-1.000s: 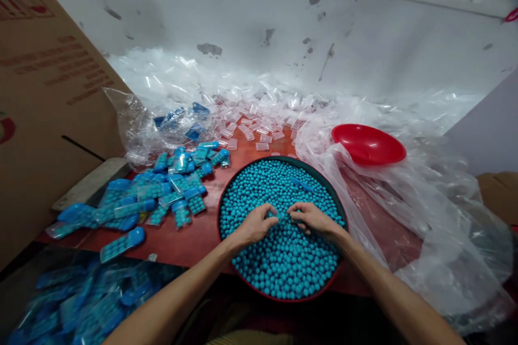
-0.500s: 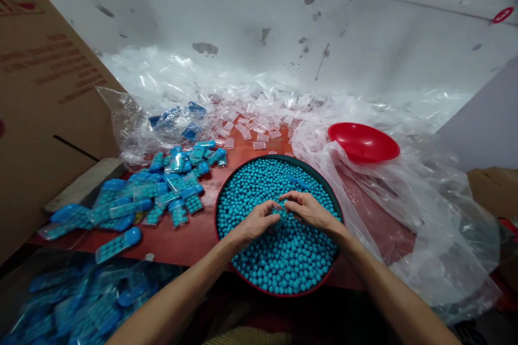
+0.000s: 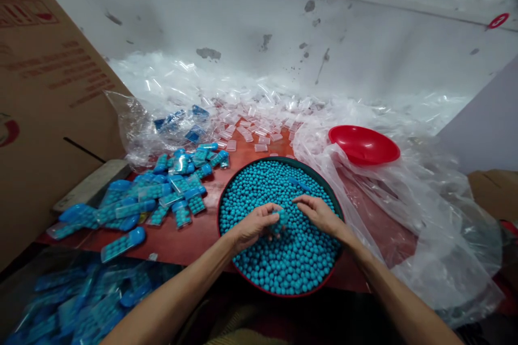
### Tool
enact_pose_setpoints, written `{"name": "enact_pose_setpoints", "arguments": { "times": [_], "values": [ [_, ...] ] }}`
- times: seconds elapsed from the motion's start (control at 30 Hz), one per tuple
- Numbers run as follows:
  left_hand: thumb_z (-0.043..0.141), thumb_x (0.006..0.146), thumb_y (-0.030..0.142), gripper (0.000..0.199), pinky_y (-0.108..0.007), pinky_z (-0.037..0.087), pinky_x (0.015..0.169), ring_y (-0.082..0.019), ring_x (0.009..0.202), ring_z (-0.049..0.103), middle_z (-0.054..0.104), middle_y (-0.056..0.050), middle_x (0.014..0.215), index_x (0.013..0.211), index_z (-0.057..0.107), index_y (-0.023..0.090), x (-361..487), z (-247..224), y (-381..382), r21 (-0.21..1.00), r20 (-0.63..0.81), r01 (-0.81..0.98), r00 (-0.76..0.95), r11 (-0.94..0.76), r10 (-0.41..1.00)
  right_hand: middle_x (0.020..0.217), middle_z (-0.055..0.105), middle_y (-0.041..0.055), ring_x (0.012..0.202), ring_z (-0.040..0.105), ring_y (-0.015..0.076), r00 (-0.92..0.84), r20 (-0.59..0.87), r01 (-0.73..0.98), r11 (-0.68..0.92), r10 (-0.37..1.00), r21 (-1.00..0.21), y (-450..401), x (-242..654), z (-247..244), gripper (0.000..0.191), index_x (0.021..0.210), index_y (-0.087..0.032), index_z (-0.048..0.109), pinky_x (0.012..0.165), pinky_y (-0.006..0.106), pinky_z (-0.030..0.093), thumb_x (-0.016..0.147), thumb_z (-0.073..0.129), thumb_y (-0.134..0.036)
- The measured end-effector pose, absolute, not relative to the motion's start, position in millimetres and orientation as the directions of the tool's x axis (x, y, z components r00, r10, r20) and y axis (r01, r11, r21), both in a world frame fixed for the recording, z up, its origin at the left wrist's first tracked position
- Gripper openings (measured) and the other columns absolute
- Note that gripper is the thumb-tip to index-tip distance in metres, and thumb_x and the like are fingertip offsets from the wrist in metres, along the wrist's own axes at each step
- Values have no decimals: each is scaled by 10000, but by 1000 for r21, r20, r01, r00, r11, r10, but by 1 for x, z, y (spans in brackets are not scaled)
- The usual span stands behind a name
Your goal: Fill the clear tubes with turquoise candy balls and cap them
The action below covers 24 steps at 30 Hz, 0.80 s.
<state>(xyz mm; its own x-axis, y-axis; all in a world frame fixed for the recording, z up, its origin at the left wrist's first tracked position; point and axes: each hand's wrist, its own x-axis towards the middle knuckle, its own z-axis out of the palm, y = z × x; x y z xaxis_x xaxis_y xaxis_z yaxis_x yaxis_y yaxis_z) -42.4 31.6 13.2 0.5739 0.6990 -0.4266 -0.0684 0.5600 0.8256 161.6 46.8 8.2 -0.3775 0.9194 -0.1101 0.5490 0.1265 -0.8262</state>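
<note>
A round basin (image 3: 222, 194) full of small blue balls (image 3: 279, 267) stands at the table's front edge. Over its middle, my left hand (image 3: 254, 223) pinches a small clear plastic case (image 3: 278, 219) with blue balls showing in it; my fingers partly cover it. My right hand (image 3: 319, 214) hovers to the right of the case, apart from it, fingers loosely stretched out and nothing visible in them. Behind that hand a flat blue cap (image 3: 298, 183) lies on the balls.
Filled blue-capped cases (image 3: 174, 188) are heaped at left, with more in a bag (image 3: 81, 302) below the edge. Clear empty cases (image 3: 245, 132) lie behind the basin. A red bowl (image 3: 364, 145) rests on plastic sheeting (image 3: 437, 226). A carton (image 3: 52, 108) stands left.
My right hand has moved right, away from the case in my left hand. Blue balls now show more plainly in the case. The view has shifted slightly.
</note>
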Motion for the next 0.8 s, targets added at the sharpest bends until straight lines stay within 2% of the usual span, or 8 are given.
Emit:
{"name": "enact_pose_setpoints", "arguments": {
  "times": [0.13, 0.3, 0.37, 0.47, 0.53, 0.6, 0.67, 0.8],
  "values": [
    [605, 691, 392, 384, -180, 334, 447, -94, 519, 528, 585, -32, 717, 954, 448, 161, -42, 12, 29, 811, -430, -81, 589, 580, 684, 1051, 544, 94, 921, 519, 200, -402, 0, 704, 309, 916, -639, 37, 162, 11, 264, 1031, -181, 595, 826, 337, 397, 800, 468, -194],
    [595, 697, 389, 325, -174, 331, 417, -80, 490, 512, 501, 29, 667, 889, 451, 169, -39, 11, 27, 837, -406, -63, 594, 544, 694, 807, 572, 25, 769, 526, 128, -456, 94, 448, 319, 885, -835, 30, 142, 22, 167, 860, -184, 627, 730, 243, 415, 834, 477, -254],
    [610, 684, 378, 306, -165, 314, 401, -64, 469, 485, 462, 48, 636, 834, 458, 160, -41, 13, 26, 852, -400, -24, 613, 523, 681, 740, 562, 13, 718, 518, 119, -550, 62, 381, 317, 833, -868, 33, 140, 22, 187, 776, -174, 642, 698, 234, 411, 827, 495, -279],
    [605, 694, 363, 311, -155, 299, 405, -67, 490, 502, 518, 24, 676, 882, 465, 158, -45, 16, 24, 846, -413, 21, 659, 533, 629, 718, 577, 11, 672, 523, 118, -603, -47, 395, 247, 796, -885, 51, 149, 20, 228, 868, -161, 640, 659, 234, 420, 843, 464, -304],
    [582, 715, 376, 327, -158, 308, 418, -84, 516, 531, 563, -8, 717, 925, 455, 161, -48, 15, 25, 836, -417, 4, 654, 549, 631, 830, 595, 34, 761, 540, 136, -473, -43, 547, 255, 880, -798, 72, 157, 17, 238, 993, -160, 599, 717, 251, 423, 842, 464, -284],
    [575, 718, 396, 349, -163, 318, 426, -98, 531, 550, 584, -27, 735, 943, 440, 164, -50, 13, 26, 832, -423, -33, 608, 554, 672, 983, 567, 75, 903, 523, 178, -301, 14, 755, 247, 954, -607, 94, 163, 13, 289, 1076, -166, 555, 804, 294, 399, 799, 531, -244],
    [578, 715, 402, 367, -166, 332, 435, -108, 550, 564, 589, -29, 740, 956, 429, 169, -51, 10, 28, 832, -434, -57, 554, 552, 710, 1000, 555, 103, 943, 514, 218, -224, 6, 866, 202, 975, -457, 111, 168, 8, 288, 1037, -161, 576, 828, 337, 382, 750, 579, -184],
    [577, 717, 378, 353, -169, 352, 441, -114, 553, 574, 587, -23, 727, 957, 426, 167, -49, 7, 31, 850, -445, -49, 468, 525, 763, 893, 578, 80, 897, 531, 206, -216, -22, 864, 181, 976, -471, 113, 169, -2, 158, 904, -158, 616, 823, 330, 381, 755, 565, -173]
  ]
}}
